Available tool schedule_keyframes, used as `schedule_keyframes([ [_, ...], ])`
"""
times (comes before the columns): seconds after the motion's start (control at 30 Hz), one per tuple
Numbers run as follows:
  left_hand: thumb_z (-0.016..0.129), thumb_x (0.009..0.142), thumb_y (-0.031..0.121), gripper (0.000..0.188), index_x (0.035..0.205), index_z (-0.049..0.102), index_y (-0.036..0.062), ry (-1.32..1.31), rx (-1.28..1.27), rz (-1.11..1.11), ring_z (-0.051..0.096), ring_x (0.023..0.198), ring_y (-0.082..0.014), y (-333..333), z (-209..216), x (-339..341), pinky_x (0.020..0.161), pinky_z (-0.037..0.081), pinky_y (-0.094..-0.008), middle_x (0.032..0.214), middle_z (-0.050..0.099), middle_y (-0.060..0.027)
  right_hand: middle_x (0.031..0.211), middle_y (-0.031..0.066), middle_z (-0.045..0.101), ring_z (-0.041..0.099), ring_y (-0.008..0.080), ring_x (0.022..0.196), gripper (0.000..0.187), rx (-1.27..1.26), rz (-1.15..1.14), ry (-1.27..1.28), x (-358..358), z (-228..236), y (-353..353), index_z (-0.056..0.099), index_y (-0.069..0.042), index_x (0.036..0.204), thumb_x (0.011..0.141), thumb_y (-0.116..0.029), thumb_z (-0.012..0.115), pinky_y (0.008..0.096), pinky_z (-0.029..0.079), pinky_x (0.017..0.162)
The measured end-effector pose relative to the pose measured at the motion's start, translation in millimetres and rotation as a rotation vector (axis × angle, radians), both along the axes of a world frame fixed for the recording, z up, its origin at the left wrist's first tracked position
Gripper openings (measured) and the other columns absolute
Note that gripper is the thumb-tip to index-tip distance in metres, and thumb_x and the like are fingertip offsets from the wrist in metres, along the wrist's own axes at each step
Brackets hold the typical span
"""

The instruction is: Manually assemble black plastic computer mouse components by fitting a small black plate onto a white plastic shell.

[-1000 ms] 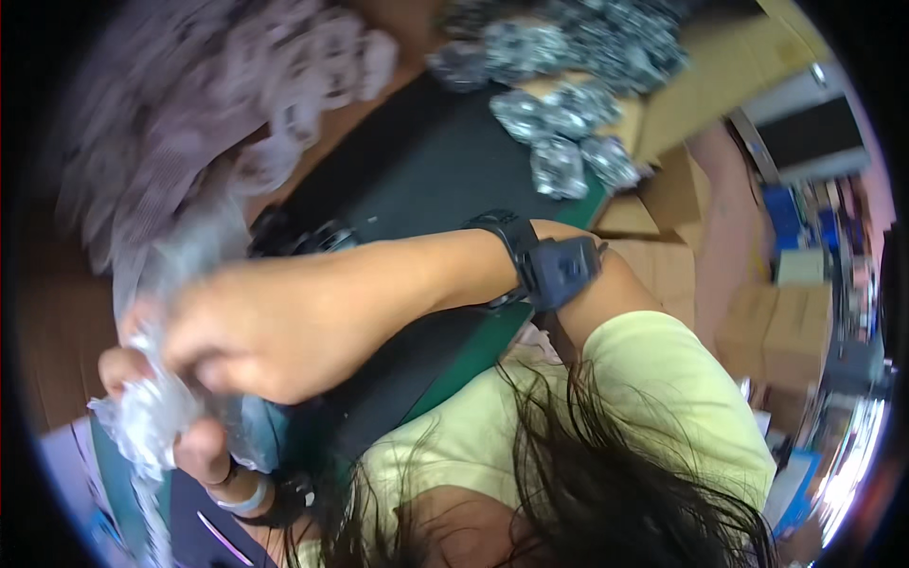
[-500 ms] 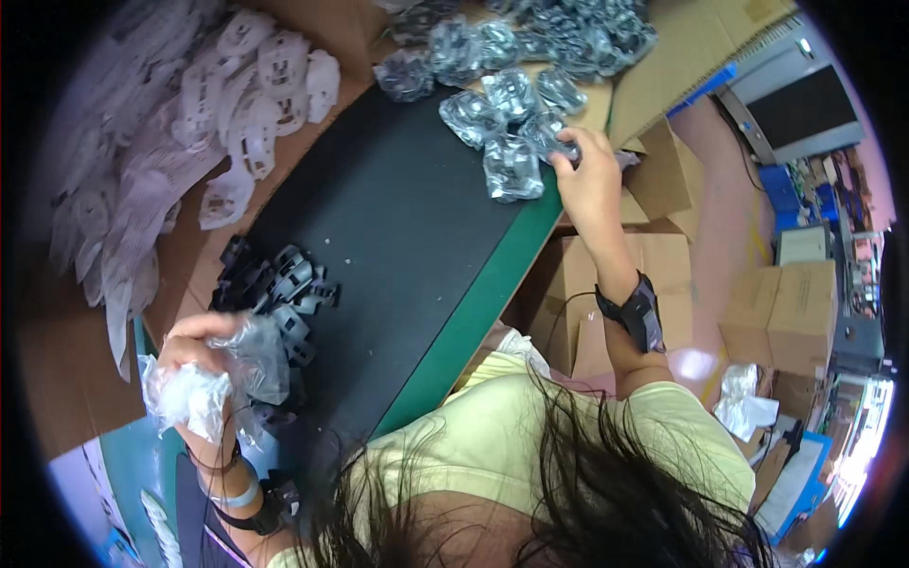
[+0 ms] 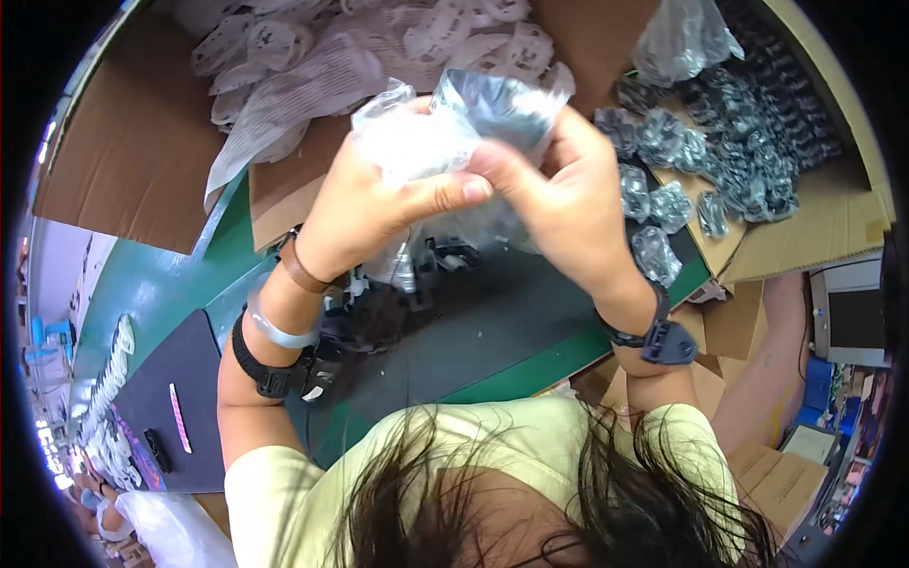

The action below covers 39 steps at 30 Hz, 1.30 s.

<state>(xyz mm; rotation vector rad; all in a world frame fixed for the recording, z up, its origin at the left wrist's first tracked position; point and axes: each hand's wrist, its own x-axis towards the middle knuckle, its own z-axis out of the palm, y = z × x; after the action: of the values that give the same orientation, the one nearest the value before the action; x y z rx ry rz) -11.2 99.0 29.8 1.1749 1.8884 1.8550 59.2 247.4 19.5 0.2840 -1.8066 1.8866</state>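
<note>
My hands are close together in front of the white-parts box. My left hand [image 3: 379, 204] is closed on a wad of clear plastic bags [image 3: 417, 142], its thumb stretched toward the other hand. My right hand [image 3: 573, 204], partly smeared by motion, grips a clear plastic bag with something dark in it [image 3: 502, 102]; the exact part inside cannot be made out. More clear film hangs below the hands. Under them, loose black and grey plastic parts [image 3: 407, 275] lie on the black mat [image 3: 473, 346], partly hidden by my forearm. Several bagged parts [image 3: 658, 256] lie right of my right hand.
A cardboard box [image 3: 133, 142] of white plastic pieces [image 3: 284, 47] stands at the back. At the right, another carton [image 3: 824, 237] holds many bagged dark parts [image 3: 748, 170]. The green table edge [image 3: 511, 364] runs in front of me. A pink-white strip [image 3: 180, 418] lies at the left.
My right hand has left the bagged parts and come over to my left hand, now gripping a bag with something dark in it. The left hand has risen with its plastic bags. The view has swung left.
</note>
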Motion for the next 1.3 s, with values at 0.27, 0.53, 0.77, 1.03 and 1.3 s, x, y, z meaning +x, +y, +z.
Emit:
schedule_keyframes([
  [0.27, 0.067, 0.08, 0.014, 0.023, 0.097, 0.06, 0.0006, -0.278, -0.065, 0.263, 0.053, 0.077, -0.0074, -56.0, -16.7, -12.1, 0.067, 0.041, -0.0203, 0.083, 0.059, -0.0005, 0.093, 0.0065, 0.063, 0.062, 0.0111, 0.08, 0.035, -0.379, 0.388, -0.39, -18.3, -7.3, 1.9, 0.054, 0.003, 0.107, 0.087, -0.025, 0.061, 0.0237, 0.05, 0.072],
  [0.53, 0.073, 0.071, 0.018, 0.023, 0.085, 0.065, -0.0003, 0.13, -0.32, 0.091, 0.061, 0.069, -0.0154, -54.0, 4.4, -24.7, 0.065, 0.048, -0.026, 0.077, 0.065, -0.0059, 0.088, 0.001, 0.057, 0.052, 0.0055, 0.077, 0.039, 0.418, 0.443, -0.402, -23.8, -3.5, -19.0, 0.056, 0.001, 0.109, 0.072, 0.004, 0.067, 0.0211, 0.046, 0.071],
  [0.77, 0.068, 0.074, 0.009, 0.011, 0.076, 0.06, 0.0007, 0.109, -0.397, 0.083, 0.053, 0.068, -0.0116, -75.7, -16.1, -17.3, 0.061, 0.042, -0.0246, 0.081, 0.061, -0.0056, 0.077, 0.0045, 0.063, 0.059, 0.0079, 0.072, 0.042, 0.102, 0.171, -0.083, -13.2, -30.9, -36.6, 0.049, -0.003, 0.11, 0.073, 0.008, 0.064, 0.0214, 0.05, 0.067],
  [1.03, 0.062, 0.077, 0.002, 0.007, 0.082, 0.062, -0.0027, 0.036, -0.129, 0.385, 0.057, 0.072, -0.0108, -113.4, -32.2, 3.9, 0.063, 0.044, -0.0223, 0.08, 0.062, -0.0048, 0.075, 0.0025, 0.06, 0.052, 0.0072, 0.063, 0.01, 0.34, 0.251, -0.329, -21.3, -42.6, -22.8, 0.062, -0.001, 0.084, 0.077, -0.008, 0.066, 0.0206, 0.044, 0.06],
  [1.3, 0.063, 0.084, 0.007, 0.011, 0.091, 0.059, 0.0, 0.119, -0.003, 0.671, 0.054, 0.075, -0.0082, -141.7, -28.3, 19.9, 0.068, 0.042, -0.021, 0.083, 0.06, -0.002, 0.106, 0.0064, 0.051, 0.052, 0.01, 0.088, 0.042, 0.426, 0.504, -0.293, -32.1, -9.4, -57.0, 0.052, -0.002, 0.117, 0.079, -0.011, 0.068, 0.0205, 0.048, 0.07],
])
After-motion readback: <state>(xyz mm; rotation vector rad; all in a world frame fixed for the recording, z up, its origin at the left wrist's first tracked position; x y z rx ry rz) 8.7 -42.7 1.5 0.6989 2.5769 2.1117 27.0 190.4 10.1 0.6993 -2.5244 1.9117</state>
